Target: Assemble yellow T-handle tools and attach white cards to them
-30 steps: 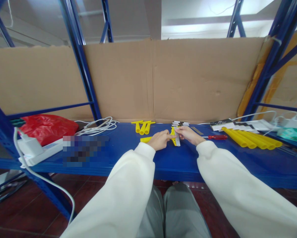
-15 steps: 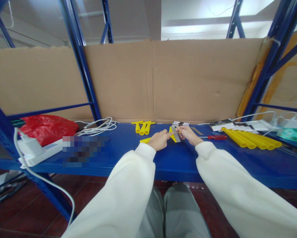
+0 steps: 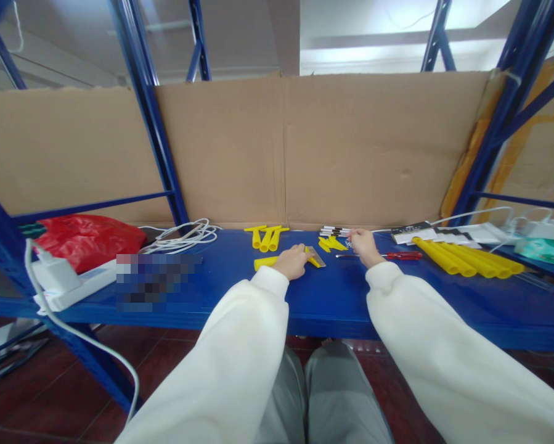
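Wrapped round a yellow scraper [image 3: 265, 263], my left hand [image 3: 292, 261] rests on the blue shelf; the tool's metal blade points right. My right hand [image 3: 363, 245] is closed at the small bits beside the black-and-white pieces [image 3: 336, 231], and what its fingertips pinch is too small to make out. Small yellow pieces [image 3: 333, 243] lie between the hands. A screwdriver with a red handle [image 3: 403, 255] lies under and to the right of my right hand, its shaft pointing left.
Several yellow tubes [image 3: 466, 259] lie at the right, beside a black-and-white box [image 3: 413, 232]. Yellow scraper handles [image 3: 266, 239] stand at the back centre. At the left are a white cable [image 3: 188, 236], a red bag [image 3: 89, 240] and a power strip [image 3: 89, 282].
My left hand has drawn the scraper slightly down and left. My right hand has left the blade and moved right, towards the small pieces; the loose yellow pieces now show.
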Tool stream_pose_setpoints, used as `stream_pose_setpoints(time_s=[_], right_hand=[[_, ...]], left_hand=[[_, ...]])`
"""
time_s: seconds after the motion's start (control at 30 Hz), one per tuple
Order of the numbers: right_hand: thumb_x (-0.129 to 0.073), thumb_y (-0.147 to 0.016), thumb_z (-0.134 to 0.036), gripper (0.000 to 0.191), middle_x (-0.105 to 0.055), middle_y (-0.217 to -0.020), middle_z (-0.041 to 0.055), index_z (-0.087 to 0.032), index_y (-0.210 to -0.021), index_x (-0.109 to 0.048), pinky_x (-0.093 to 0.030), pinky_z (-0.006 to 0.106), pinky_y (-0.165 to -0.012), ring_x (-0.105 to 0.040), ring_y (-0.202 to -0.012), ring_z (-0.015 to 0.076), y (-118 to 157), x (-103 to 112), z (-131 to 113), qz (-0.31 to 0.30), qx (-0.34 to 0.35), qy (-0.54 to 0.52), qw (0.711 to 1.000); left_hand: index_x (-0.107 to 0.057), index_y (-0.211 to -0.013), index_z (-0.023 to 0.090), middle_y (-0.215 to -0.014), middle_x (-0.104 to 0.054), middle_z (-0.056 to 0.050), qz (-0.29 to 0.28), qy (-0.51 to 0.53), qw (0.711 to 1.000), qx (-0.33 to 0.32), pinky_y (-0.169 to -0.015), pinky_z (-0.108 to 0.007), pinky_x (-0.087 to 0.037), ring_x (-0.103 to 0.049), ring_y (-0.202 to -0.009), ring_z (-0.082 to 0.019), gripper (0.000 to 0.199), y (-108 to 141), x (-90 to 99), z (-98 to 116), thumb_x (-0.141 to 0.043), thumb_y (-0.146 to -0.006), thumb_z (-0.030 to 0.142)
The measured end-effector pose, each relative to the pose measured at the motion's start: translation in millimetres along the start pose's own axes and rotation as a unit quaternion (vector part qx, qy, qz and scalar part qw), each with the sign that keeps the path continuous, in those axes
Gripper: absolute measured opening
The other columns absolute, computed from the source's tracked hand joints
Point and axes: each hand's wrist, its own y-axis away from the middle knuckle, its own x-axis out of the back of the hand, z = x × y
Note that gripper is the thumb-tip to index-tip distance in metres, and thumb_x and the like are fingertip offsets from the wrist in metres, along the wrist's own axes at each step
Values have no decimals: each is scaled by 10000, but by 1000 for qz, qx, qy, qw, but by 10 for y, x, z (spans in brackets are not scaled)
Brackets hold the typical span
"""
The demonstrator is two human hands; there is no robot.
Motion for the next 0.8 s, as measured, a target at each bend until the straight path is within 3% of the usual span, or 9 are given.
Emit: stream_pose_setpoints(time_s=[0.2,0.33,0.47,0.6,0.8], right_hand=[[-545,-783,-127,236,-785,-945,126,-150,-824,-777,-529,306,-829,-718,-952,251,34,23,-38,-43,21,126,991],[-591,-831,-157,225,-786,-1002,104,-181,-885,-808,-512,316,-897,-702,-1017,258,101,24,-106,-99,74,274,954],[-637,-865,-252,215,-743,-1176,109,-247,-968,-826,-483,407,-996,-608,-1199,309,172,6,-173,-112,102,379,913],[-646,-892,-291,218,-719,-1226,110,-272,-1019,-821,-462,455,-1028,-565,-1262,325,204,-27,-208,-141,110,412,893],[-654,-878,-243,197,-729,-1197,136,-231,-977,-824,-483,419,-995,-606,-1222,322,170,-59,-176,-137,131,421,887]], left_hand=[[-660,-1332,210,-1197,-606,-149,-24,17,999,12,-956,-371,-493,-590,-1117,-275,520,1,1,-1,-479,-875,39],[-635,-1373,206,-1222,-607,-161,-35,14,999,6,-937,-395,-511,-585,-1118,-282,566,-4,13,1,-456,-865,30],[-639,-1367,210,-1231,-605,-167,-31,0,1000,3,-922,-397,-518,-578,-1148,-289,561,-9,11,-6,-452,-867,33],[-670,-1323,212,-1201,-617,-157,-25,-12,1000,0,-942,-385,-508,-579,-1171,-286,526,-19,-8,-19,-471,-869,35],[-705,-1264,209,-1157,-635,-159,-12,-1,1000,-9,-934,-398,-513,-591,-1142,-293,489,-41,-39,-42,-482,-866,33]])
